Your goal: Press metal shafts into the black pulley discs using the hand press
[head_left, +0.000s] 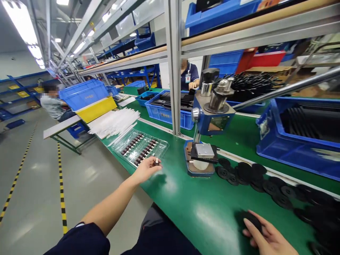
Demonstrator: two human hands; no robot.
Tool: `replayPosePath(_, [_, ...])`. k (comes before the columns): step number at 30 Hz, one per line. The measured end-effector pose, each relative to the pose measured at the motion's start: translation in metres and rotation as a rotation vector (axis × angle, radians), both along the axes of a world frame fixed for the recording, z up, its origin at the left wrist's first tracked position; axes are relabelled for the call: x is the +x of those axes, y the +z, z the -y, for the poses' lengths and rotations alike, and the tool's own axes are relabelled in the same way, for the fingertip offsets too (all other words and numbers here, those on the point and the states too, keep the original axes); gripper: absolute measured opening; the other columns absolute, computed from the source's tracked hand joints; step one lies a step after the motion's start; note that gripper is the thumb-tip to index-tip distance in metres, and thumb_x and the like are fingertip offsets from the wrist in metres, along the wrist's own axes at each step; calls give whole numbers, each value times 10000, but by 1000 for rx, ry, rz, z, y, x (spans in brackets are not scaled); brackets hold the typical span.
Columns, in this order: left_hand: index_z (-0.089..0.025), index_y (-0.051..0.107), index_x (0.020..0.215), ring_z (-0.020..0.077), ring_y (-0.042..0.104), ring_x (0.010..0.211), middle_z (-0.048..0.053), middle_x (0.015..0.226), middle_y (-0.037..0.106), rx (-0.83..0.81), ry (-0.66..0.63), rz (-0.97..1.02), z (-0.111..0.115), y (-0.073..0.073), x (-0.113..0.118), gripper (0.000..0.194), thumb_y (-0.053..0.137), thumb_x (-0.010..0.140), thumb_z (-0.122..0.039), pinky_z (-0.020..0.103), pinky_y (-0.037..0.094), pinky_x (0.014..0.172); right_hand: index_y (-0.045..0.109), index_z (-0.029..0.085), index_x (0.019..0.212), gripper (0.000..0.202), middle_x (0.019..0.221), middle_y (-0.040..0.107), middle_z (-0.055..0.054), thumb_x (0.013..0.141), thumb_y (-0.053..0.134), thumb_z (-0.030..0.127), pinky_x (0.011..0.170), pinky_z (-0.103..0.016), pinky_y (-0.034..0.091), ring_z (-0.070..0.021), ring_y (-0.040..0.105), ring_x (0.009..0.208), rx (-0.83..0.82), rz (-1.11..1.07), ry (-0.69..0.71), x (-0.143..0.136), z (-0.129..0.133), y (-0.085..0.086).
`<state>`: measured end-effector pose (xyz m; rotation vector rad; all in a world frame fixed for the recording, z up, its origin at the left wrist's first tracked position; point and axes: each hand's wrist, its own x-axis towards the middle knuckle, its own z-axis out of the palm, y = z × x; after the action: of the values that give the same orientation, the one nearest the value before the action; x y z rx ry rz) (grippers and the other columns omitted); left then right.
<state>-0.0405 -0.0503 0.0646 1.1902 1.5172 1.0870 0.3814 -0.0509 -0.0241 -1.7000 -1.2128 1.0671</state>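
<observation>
My left hand (147,169) reaches out over the green bench and pinches a small dark pin (157,162) at its fingertips, just off the near corner of a clear plastic tray (162,145) filled with rows of such pins. My right hand (267,236) rests low at the bench's near edge, fingers curled over a black round disc (251,219). Between the hands stands a blue hand press (211,117) with a metal block on its base (204,150). Several black discs (245,173) trail to the right of the press.
White rods (114,122) lie beyond the tray. Blue bins (164,111) (300,141) hold black parts behind a metal upright (174,67). A long press lever (287,88) juts right. Two people sit further along the line. Grey aisle floor (32,184) lies left.
</observation>
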Motion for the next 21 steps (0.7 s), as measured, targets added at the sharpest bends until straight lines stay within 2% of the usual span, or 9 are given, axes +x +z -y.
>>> replayPosePath(2, [-144, 592, 1097, 146, 619, 787, 89, 956, 697, -69, -152, 124, 5, -3, 30, 453, 750, 737, -369, 222, 396, 600, 596, 153, 1192, 782, 728, 667, -62, 596, 731, 642, 532, -290, 495, -182, 606, 586, -83, -134, 39, -18, 13, 9])
replayPosePath(4, [-138, 588, 1113, 126, 603, 724, 90, 925, 704, -154, -294, 211, 12, -11, 63, 470, 760, 731, -352, 209, 375, 550, 562, 133, 1197, 781, 821, 677, -80, 622, 731, 634, 559, -279, 497, -174, 616, 631, -99, -242, 67, -34, 25, 14])
replayPosePath(8, [-142, 575, 994, 100, 575, 631, 75, 865, 709, -291, -498, 335, 28, -27, 125, 407, 782, 705, -341, 204, 388, 523, 559, 130, 1121, 609, 855, 673, -85, 741, 676, 592, 568, -259, 485, -172, 628, 690, -86, -341, 147, -58, 46, 20])
replayPosePath(11, [-144, 584, 973, 105, 582, 619, 55, 826, 689, -346, -612, 407, 36, -34, 156, 413, 790, 689, -362, 219, 418, 532, 568, 149, 1127, 483, 874, 679, -81, 838, 607, 533, 618, -265, 504, -172, 635, 736, -53, -329, 196, -64, 58, 26])
replayPosePath(14, [-139, 610, 981, 97, 561, 587, 26, 769, 657, -378, -655, 408, 40, -38, 173, 440, 802, 667, -379, 228, 420, 531, 573, 174, 1173, 431, 1032, 677, -101, 881, 570, 490, 761, -311, 538, -192, 648, 866, 9, -273, 208, -64, 68, 31])
replayPosePath(17, [-137, 629, 964, 91, 543, 575, 1, 727, 622, -375, -665, 397, 41, -42, 179, 435, 804, 659, -394, 232, 418, 535, 577, 200, 1210, 412, 1170, 643, -107, 898, 553, 469, 913, -357, 521, -213, 628, 1022, 66, -222, 205, -61, 74, 31])
replayPosePath(21, [-136, 640, 969, 87, 535, 566, -1, 729, 616, -374, -652, 388, 41, -44, 179, 427, 796, 666, -394, 226, 404, 520, 583, 221, 1231, 388, 1211, 632, -102, 916, 530, 442, 939, -372, 521, -216, 627, 1057, 102, -177, 212, -60, 77, 28])
